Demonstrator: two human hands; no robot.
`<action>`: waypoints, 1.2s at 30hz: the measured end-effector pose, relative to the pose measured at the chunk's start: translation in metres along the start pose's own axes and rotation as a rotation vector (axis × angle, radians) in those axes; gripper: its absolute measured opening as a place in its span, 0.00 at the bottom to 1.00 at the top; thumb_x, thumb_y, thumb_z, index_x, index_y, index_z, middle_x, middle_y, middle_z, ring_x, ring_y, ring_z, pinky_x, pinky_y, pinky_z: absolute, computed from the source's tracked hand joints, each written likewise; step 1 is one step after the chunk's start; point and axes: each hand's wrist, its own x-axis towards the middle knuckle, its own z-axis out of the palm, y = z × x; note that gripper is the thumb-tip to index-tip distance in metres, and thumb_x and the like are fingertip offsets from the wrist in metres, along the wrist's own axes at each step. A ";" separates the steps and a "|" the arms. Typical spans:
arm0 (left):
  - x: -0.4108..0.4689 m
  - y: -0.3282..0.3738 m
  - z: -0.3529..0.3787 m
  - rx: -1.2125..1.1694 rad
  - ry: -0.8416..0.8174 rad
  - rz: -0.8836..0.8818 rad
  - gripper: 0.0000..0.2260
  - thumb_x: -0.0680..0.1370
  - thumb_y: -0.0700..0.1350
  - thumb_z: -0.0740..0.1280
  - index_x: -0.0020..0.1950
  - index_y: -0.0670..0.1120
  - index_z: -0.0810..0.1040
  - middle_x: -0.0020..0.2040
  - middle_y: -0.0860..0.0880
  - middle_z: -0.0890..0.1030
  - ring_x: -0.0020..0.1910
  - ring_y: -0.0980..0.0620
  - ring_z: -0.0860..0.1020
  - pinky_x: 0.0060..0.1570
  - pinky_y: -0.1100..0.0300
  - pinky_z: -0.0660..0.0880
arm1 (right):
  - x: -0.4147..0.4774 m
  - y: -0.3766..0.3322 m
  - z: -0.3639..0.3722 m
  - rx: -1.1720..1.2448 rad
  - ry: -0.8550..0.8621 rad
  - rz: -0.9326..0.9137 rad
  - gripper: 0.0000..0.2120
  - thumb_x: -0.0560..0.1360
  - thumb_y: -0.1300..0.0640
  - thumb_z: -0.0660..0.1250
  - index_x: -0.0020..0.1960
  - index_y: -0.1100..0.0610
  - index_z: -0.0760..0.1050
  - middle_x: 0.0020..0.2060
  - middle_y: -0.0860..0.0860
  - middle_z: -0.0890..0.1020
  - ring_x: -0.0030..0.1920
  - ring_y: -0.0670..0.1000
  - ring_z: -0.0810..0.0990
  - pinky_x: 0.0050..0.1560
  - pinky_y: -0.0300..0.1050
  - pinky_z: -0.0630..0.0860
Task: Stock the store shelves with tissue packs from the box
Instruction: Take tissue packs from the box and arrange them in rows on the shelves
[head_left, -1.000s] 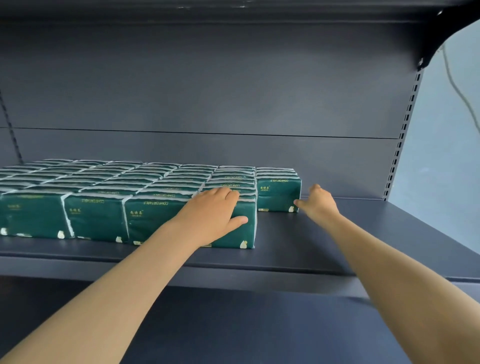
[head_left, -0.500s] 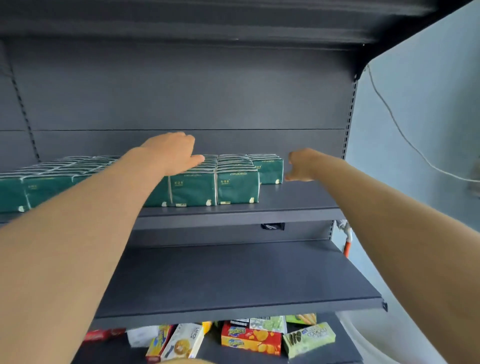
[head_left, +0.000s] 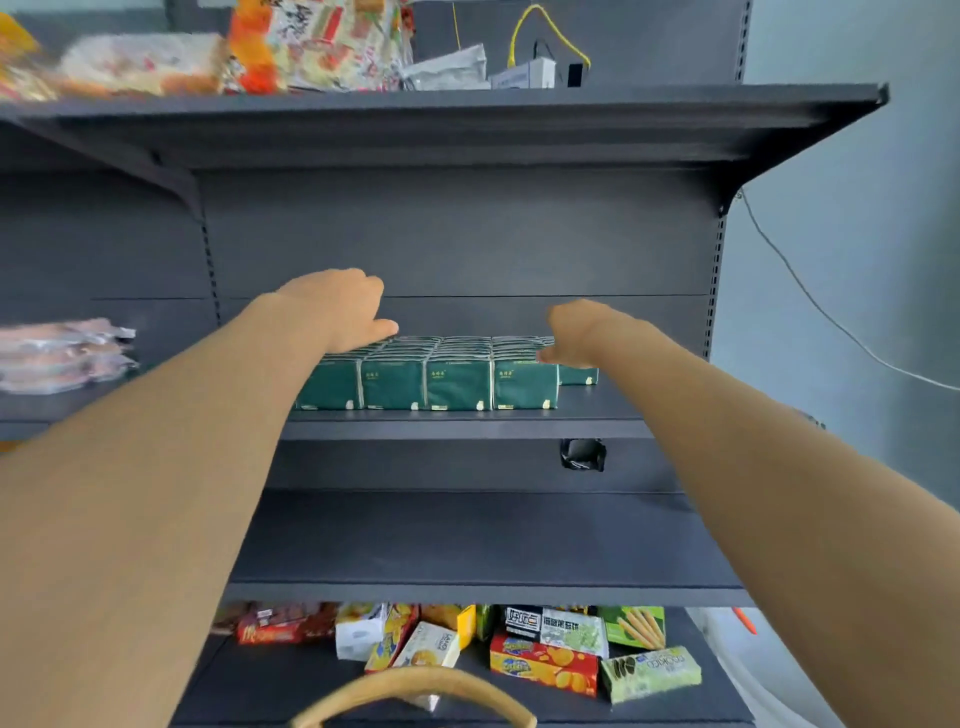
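Several dark green tissue packs (head_left: 457, 382) stand in tight rows on the middle dark shelf (head_left: 467, 428). One more green pack (head_left: 577, 375) sits set back at the right end of the rows. My left hand (head_left: 340, 309) hovers above the left part of the rows with loosely bent fingers and holds nothing. Over the right end my right hand (head_left: 574, 332) also holds nothing, its fingertips close to the top of the rightmost front pack. The box is out of view.
A bare shelf (head_left: 483, 587) lies below the tissue shelf. Snack boxes (head_left: 543, 667) crowd the bottom shelf, and a curved tan handle (head_left: 415, 686) shows at the bottom edge. Bagged goods (head_left: 145, 62) fill the top shelf. Clear wrapped packs (head_left: 62, 353) lie at the left.
The view has pulled back from the shelf, so more shelves show. Both hands have lifted off the packs and drawn back; the left hand no longer rests on the front pack.
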 end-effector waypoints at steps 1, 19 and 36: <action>-0.012 -0.001 -0.004 0.004 0.002 -0.009 0.22 0.80 0.57 0.57 0.65 0.41 0.70 0.60 0.43 0.74 0.56 0.43 0.75 0.56 0.47 0.73 | -0.009 -0.006 -0.002 0.016 0.003 -0.010 0.22 0.79 0.48 0.61 0.65 0.63 0.69 0.60 0.58 0.75 0.60 0.60 0.74 0.53 0.48 0.72; -0.207 -0.017 0.159 -0.122 -0.445 -0.066 0.19 0.81 0.54 0.57 0.65 0.42 0.69 0.60 0.44 0.72 0.60 0.45 0.72 0.56 0.51 0.71 | -0.136 -0.113 0.168 0.085 -0.367 -0.180 0.18 0.79 0.52 0.61 0.64 0.60 0.69 0.58 0.57 0.76 0.58 0.58 0.75 0.54 0.50 0.73; -0.226 0.021 0.495 -0.424 -0.950 0.222 0.19 0.82 0.53 0.56 0.66 0.42 0.69 0.64 0.44 0.71 0.62 0.45 0.71 0.56 0.52 0.70 | -0.149 -0.196 0.466 0.236 -1.002 0.107 0.21 0.77 0.49 0.63 0.67 0.59 0.68 0.59 0.54 0.77 0.57 0.53 0.77 0.55 0.45 0.74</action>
